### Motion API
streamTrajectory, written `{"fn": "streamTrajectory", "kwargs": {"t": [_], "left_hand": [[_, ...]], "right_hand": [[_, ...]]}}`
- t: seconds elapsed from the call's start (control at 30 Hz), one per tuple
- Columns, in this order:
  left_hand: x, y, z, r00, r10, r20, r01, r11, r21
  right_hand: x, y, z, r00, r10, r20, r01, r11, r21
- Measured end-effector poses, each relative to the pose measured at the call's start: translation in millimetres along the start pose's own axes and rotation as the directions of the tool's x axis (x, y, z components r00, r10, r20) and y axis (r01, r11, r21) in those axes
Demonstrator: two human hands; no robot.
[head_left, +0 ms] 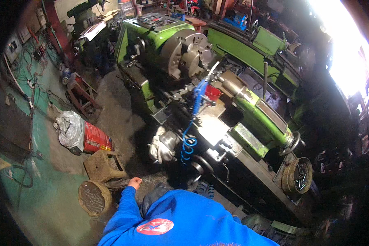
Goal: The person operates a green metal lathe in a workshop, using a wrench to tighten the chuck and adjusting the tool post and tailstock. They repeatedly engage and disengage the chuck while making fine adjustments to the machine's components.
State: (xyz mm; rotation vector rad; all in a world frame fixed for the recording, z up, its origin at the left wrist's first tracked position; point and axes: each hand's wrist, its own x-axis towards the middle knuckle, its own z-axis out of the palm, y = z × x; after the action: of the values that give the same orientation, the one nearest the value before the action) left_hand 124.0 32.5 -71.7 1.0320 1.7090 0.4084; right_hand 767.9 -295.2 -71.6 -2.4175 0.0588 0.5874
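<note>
On the floor to the person's left, a round tub (108, 198) holds a heap of dark bits, too small to make out. At the machine's far right end, a second round tub (289, 179) contains shiny metal pieces. A small red container (212, 93) sits on the machine beside a blue air gun (200, 91), whose coiled hose (188, 142) hangs down the front. A brownish stool (102, 165) stands just beside the first tub, with a red drum (97, 138) and a crumpled grey plastic bag (70, 128) behind it. The green lathe (254, 107) fills the way ahead; white gloves (161, 151) hang at its front. The left hand (135, 183) is near the stool's edge, its fingers seemingly curled; whether they are together, or touch or grip anything, one cannot tell. The right hand is out of view.
</note>
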Motion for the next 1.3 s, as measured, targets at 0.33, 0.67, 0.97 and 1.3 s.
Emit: {"fn": "streamTrajectory", "kwargs": {"t": [0.33,0.67,0.97,1.3], "left_hand": [[36,-118,-59,0.952,0.001,0.308,-0.255,0.561,0.788],[82,1,-18,0.974,-0.216,0.064,0.215,0.976,0.027],[67,22,-54,0.986,-0.149,0.072,0.134,0.973,0.19],[119,31,-90,0.907,-0.327,0.265,0.226,0.909,0.35]], "right_hand": [[-63,4,27,0.768,-0.458,0.448,0.633,0.65,-0.42],[-82,-14,56,0.676,-0.392,0.624,0.729,0.48,-0.488],[-67,-24,101,0.785,-0.222,0.578,0.542,0.699,-0.467],[-98,-107,89,0.917,-0.252,0.309,0.337,0.904,-0.262]]}}
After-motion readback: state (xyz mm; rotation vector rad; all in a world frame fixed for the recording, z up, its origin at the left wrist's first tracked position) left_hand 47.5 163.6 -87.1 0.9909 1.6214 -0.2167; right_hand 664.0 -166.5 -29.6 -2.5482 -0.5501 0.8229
